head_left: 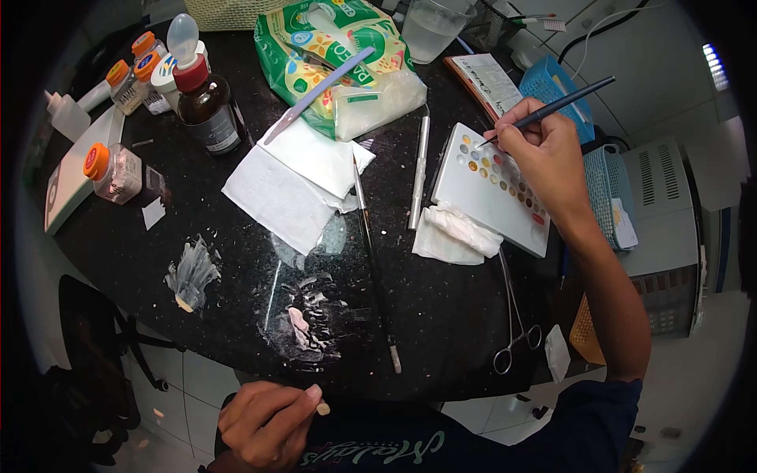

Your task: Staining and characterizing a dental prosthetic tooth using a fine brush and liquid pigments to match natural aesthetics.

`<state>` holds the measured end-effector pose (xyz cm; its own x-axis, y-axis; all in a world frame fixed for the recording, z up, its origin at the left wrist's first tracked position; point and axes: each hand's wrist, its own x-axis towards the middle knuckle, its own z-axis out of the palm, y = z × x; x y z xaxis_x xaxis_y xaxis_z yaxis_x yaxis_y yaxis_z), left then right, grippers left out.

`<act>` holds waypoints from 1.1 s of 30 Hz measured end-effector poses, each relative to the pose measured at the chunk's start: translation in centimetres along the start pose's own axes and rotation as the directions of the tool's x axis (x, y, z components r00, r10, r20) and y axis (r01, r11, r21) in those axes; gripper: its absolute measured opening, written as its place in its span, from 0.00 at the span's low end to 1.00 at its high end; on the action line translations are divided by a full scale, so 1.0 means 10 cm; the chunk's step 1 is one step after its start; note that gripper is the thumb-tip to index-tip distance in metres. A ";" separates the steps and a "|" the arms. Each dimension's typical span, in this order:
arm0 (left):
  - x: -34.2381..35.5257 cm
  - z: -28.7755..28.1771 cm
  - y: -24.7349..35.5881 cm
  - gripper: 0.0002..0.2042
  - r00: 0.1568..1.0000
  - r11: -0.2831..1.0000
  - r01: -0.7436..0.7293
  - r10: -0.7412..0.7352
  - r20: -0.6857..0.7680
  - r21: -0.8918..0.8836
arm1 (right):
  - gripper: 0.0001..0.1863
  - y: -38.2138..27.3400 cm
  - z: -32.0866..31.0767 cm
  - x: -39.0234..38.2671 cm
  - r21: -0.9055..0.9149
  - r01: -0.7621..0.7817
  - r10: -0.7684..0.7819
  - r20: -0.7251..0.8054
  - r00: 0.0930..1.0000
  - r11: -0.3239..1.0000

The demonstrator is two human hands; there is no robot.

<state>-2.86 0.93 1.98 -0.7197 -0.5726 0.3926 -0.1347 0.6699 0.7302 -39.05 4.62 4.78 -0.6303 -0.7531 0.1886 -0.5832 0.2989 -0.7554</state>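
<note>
My right hand is closed round a slim brush with a dark handle. The brush's fine tip points down at the upper wells of a white palette, which has rows of small yellow, brown, grey and reddish wells. I cannot tell whether the tip touches the colour. Low in the view, at the table's near edge, my left hand pinches a small tan piece between thumb and fingers. Most of that piece is hidden, so its kind does not show. A folded white tissue lies against the palette's near left side.
Scissor-like forceps, a long black brush and a metal-handled tool lie on the black table. Pink paste and white paste are smeared there. Behind stand a brown bottle, a wipes pack and a water cup.
</note>
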 end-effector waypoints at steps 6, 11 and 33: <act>-0.01 0.01 -0.02 0.09 1.000 1.000 -0.008 0.008 -0.013 0.004 | 0.06 -0.01 -0.01 0.00 0.001 -0.005 0.005 -0.021 1.000 1.000; 0.00 0.00 -0.01 0.09 1.000 1.000 -0.012 0.012 -0.006 0.008 | 0.06 -0.03 0.01 -0.01 -0.040 -0.006 0.004 -0.030 1.000 0.999; -0.16 0.12 -0.21 0.14 0.998 0.997 -0.042 0.045 -0.051 0.072 | 0.10 -0.79 -0.39 -0.98 0.162 0.130 -0.126 -0.036 0.991 0.978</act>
<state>-2.21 1.01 -0.81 -0.6896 -0.5648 0.4532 -0.1530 0.7253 0.6712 -30.25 11.87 11.35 -0.5699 -0.7631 0.3049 -0.5696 0.0995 -0.8159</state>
